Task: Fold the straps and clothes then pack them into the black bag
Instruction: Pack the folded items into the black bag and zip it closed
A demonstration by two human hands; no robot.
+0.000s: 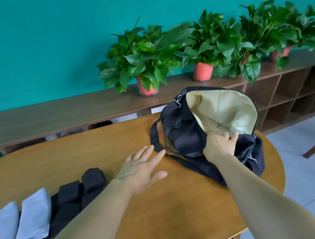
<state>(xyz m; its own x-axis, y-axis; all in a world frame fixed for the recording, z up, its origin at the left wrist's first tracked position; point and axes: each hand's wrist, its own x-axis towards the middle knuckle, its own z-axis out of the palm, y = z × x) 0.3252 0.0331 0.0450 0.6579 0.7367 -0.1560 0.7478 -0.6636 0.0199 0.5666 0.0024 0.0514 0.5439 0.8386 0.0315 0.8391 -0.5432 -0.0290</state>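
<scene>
Right grip (220, 147) is clamped on the near rim of the soft black fabric bag (183, 136). The fingers are curled over the edge and hold the mouth wide, so the cream lining (224, 108) shows. Left grip (141, 170) is wide and holding nothing, fingers spread low over the oval wooden table (166, 215). I can't tell if it touches. Its fingertips are just beside the bag's black webbing carry strap (154, 140).

Closest to me, at the left edge, lie two pale grey-blue folded clothes (32, 216), side by side. Just past them sit the black folded straps (93, 180), bundled into tidy blocks. The whole row is well apart from the bag, which sits at the table's far right. I see nothing inside it.

Folding looks done to me, so this is the packing step, with the bag being opened. Next, the left grip needs to reach across to a bundle, pinch it so the fold holds, and lift it over the rim while the right holds the mouth open.

Beyond the table, leafy green plants in red pots (143, 56) line a long brown shelf (51, 116).
</scene>
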